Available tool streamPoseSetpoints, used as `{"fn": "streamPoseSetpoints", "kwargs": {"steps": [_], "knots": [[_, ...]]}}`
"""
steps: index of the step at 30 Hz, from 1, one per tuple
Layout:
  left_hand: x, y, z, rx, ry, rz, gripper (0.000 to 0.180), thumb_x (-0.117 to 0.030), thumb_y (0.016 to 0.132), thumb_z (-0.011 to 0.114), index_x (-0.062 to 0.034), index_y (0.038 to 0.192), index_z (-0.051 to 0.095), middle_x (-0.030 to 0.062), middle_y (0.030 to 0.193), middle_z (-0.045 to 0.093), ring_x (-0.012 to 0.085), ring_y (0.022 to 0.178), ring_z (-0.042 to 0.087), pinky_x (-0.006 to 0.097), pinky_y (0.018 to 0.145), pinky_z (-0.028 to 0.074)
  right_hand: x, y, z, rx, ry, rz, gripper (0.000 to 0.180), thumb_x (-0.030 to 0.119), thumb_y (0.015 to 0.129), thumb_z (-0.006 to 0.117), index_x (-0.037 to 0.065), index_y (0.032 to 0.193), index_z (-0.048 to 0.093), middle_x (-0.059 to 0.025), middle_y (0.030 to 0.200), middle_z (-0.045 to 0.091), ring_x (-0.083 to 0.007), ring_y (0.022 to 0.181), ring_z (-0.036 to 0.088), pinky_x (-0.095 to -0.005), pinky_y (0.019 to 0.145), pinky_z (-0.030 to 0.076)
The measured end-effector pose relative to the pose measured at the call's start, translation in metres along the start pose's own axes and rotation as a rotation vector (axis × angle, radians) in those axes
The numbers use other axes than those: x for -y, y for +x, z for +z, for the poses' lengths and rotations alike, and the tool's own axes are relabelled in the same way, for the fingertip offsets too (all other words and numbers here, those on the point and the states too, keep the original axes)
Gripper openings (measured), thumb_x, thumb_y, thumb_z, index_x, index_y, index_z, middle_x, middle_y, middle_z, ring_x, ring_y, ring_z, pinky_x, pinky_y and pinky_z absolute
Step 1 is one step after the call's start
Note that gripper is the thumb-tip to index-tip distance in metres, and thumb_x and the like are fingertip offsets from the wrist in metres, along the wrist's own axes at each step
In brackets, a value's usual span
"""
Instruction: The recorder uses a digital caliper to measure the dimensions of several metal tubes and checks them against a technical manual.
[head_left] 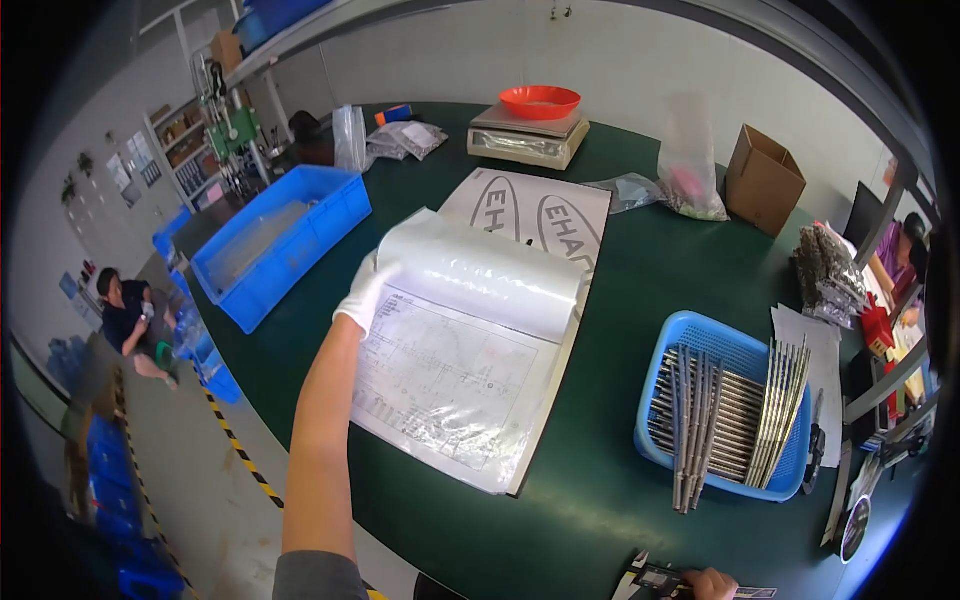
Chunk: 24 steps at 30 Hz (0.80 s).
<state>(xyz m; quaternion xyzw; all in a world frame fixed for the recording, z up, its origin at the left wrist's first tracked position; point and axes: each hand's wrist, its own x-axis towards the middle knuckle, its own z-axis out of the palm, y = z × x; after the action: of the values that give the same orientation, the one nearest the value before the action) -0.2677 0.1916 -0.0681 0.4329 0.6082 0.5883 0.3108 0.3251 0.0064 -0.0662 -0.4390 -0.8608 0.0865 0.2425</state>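
Head view: gloved left hand [364,293] at the left side of a drawing booklet [450,390], grip clamped on the edge of a curled clear page [480,270]. Booklet lies mid-worktop [600,420], drawing face up. Right hand [712,584] at the lower edge, partly cut off — grip closed on a caliper [655,578]. Right of booklet — blue basket [690,325] of metal rods [690,420]. Beyond: scale [520,147] bearing a red bowl [540,111].

Glare on sheets [470,345], bowed edges, vignetting
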Motion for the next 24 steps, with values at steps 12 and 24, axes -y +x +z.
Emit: {"fn": "streamPoseSetpoints", "kwargs": {"steps": [12, 24], "knots": [[0.029, 0.024, 0.020, -0.458, -0.124, -0.032, 0.037, -0.039, 0.080, 0.068, -0.0025, 0.076, 0.063, 0.0001, 0.070, 0.054, 0.0092, 0.064, 0.044, 0.027, 0.060, 0.039, 0.016, 0.005, -0.002, 0.082, -0.064, 0.126, 0.027, 0.024, 0.068, 0.063, 0.005, 0.087, 0.061, -0.0110, 0.058, 0.053, -0.0268, 0.044, 0.050, -0.0358, 0.043, 0.042], [0.018, -0.056, 0.049, -0.607, -0.022, 0.059, 0.037, -0.035, 0.080, 0.069, -0.0016, 0.066, 0.063, -0.0034, 0.059, 0.049, 0.0059, 0.056, 0.040, 0.025, 0.053, 0.036, -0.011, -0.009, 0.010, 0.012, -0.083, 0.036, 0.036, 0.036, 0.060, 0.064, 0.004, 0.070, 0.051, -0.0104, 0.057, 0.047, -0.0298, 0.048, 0.047, -0.0373, 0.046, 0.035]]}}
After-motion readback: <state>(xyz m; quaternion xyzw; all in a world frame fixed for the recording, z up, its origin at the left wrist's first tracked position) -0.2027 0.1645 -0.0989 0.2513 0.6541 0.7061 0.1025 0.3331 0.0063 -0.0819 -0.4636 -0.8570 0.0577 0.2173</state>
